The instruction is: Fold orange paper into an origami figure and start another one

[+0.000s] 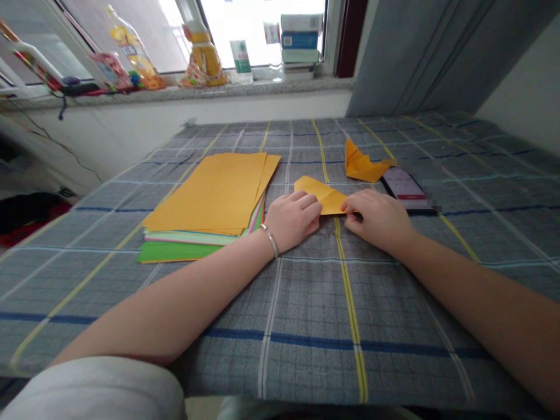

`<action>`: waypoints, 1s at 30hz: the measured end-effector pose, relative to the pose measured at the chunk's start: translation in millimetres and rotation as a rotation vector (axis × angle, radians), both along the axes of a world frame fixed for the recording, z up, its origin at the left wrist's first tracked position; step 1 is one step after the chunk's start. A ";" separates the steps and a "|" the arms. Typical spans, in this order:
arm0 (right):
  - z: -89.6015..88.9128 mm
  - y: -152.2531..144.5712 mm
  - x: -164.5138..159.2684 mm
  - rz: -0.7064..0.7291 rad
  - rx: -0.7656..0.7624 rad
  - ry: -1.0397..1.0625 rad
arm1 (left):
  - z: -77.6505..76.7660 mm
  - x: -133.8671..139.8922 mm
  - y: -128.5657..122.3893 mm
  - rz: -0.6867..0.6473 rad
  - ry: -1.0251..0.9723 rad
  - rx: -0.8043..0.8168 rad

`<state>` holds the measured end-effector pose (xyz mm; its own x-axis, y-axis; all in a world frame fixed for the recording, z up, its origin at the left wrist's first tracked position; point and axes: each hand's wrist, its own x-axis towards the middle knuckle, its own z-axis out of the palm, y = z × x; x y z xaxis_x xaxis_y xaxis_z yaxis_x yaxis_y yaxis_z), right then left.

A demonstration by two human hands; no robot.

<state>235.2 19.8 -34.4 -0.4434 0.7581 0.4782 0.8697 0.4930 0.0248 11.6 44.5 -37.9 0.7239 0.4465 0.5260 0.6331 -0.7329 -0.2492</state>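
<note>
A folded orange sheet of paper (pixel 322 195) lies on the checked tablecloth between my hands, with a crease across it. My left hand (pixel 294 217), a silver bangle at its wrist, has its fingers curled over the paper's left end. At the right end, my right hand (pixel 377 214) pinches the paper's edge between thumb and fingers. Behind that hand stands a folded orange paper boat (pixel 364 164), touching or close to a phone (pixel 408 188) with a lit screen. A stack of orange paper (pixel 210 192), other colours beneath it, rests left of my left hand.
The checked tablecloth (pixel 306 303) covers the table up to its front edge near my lap. Along the windowsill (pixel 262 87) stand a bottle (pixel 133 49), a yellow container (pixel 205 55), a white-and-green tube (pixel 241 58) and stacked boxes (pixel 301 41). A grey curtain (pixel 411 52) hangs at the right.
</note>
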 end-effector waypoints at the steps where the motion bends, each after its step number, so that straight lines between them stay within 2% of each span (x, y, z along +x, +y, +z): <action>1: 0.8 0.9 2.5 -0.007 -0.009 -0.003 | 0.4 -0.8 0.2 0.012 -0.008 -0.019; 8: 3.4 5.6 17.9 -0.069 -0.018 -0.013 | 2.1 -5.1 2.2 0.023 -0.087 -0.070; 16: 4.6 7.6 30.5 -0.109 -0.030 0.003 | -1.9 -7.7 2.4 -0.083 -0.161 0.009; 20: 3.8 13.0 42.0 -0.170 -0.045 0.104 | -4.9 -10.5 8.4 -0.092 -0.225 -0.018; 22: 3.8 14.2 45.2 -0.132 -0.008 0.206 | -5.5 -11.3 11.4 -0.100 -0.257 -0.036; 24: 4.0 13.5 43.8 -0.019 0.040 0.241 | -5.1 -11.1 12.9 -0.127 -0.266 -0.044; 26: 4.1 11.5 38.4 0.089 0.068 0.174 | -4.0 -10.2 12.8 -0.158 -0.264 -0.042; 30: 4.5 6.2 25.8 0.209 0.130 0.029 | -1.6 -9.0 10.8 -0.198 -0.253 -0.050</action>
<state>260.9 26.0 -29.9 -0.5686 0.5822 0.5811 0.7503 0.6567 0.0762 2.6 55.4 -39.5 0.6481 0.3403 0.6813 0.5146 -0.8551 -0.0624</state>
